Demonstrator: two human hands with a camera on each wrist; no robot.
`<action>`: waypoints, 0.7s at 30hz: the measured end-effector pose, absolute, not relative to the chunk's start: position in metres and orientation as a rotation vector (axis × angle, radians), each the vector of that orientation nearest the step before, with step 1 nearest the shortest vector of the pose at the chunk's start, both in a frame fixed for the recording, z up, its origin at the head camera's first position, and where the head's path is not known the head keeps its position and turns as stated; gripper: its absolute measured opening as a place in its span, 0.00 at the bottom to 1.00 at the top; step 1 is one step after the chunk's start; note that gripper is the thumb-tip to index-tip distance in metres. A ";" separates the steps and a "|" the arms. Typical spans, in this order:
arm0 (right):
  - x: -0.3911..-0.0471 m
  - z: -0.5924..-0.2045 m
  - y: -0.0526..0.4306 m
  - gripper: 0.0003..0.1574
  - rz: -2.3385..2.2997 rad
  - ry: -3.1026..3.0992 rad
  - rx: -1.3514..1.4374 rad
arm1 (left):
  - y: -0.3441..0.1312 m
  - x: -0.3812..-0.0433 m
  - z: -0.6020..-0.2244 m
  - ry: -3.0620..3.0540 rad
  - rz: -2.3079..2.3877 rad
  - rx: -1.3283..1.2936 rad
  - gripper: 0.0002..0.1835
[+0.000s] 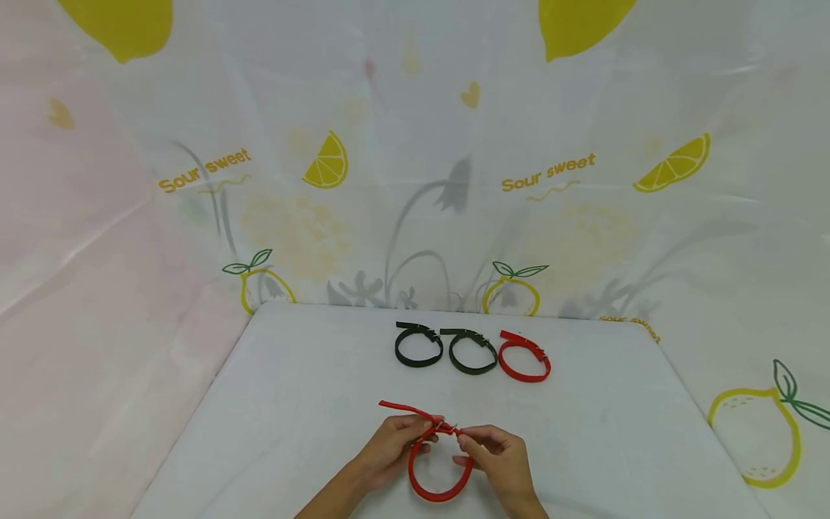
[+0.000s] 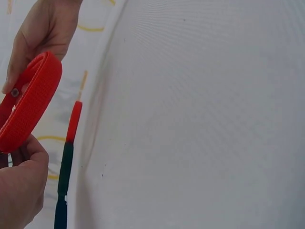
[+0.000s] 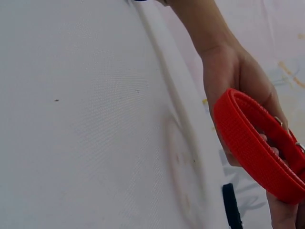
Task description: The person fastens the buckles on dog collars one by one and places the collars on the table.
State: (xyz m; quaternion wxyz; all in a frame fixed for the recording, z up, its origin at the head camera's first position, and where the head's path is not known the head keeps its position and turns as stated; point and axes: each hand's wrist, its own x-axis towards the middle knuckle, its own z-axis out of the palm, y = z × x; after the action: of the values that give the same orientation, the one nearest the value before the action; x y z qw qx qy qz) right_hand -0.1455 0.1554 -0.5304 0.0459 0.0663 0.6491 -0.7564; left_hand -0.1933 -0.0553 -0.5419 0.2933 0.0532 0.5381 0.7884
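Note:
A red woven collar (image 1: 433,496) with a metal buckle (image 1: 447,428) is held up between both hands near the front of the table, closed into a loop. My left hand (image 1: 389,448) pinches it on the left of the buckle, where the strap's free end (image 1: 397,406) sticks out to the upper left. On the right of the buckle, my right hand (image 1: 502,458) pinches the band between thumb and fingers. The loop hangs down between the hands. In the right wrist view the collar (image 3: 255,148) shows its ribbed outer face and partly covers the fingers.
Farther back on the white table (image 1: 311,382) lie three more buckled collars in a row: a dark one (image 1: 418,362), a second dark one (image 1: 473,370) and a red one (image 1: 524,378). A lemon-printed curtain (image 1: 415,238) stands behind the table.

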 end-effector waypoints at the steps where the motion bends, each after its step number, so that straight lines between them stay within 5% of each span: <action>1: -0.145 -0.531 0.155 0.24 -2.310 1.979 0.203 | -0.056 -0.193 -0.542 1.436 2.100 0.140 0.21; 21: -0.145 -0.531 0.165 0.24 -2.305 1.974 0.197 | -0.060 -0.192 -0.542 1.563 2.090 0.191 0.17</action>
State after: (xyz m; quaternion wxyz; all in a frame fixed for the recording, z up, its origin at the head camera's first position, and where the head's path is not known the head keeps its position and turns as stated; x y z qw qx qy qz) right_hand -0.1454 0.1649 -0.5307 0.0502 0.0647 0.6483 -0.7569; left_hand -0.1923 -0.0604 -0.5415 0.2594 0.0704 0.5767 0.7714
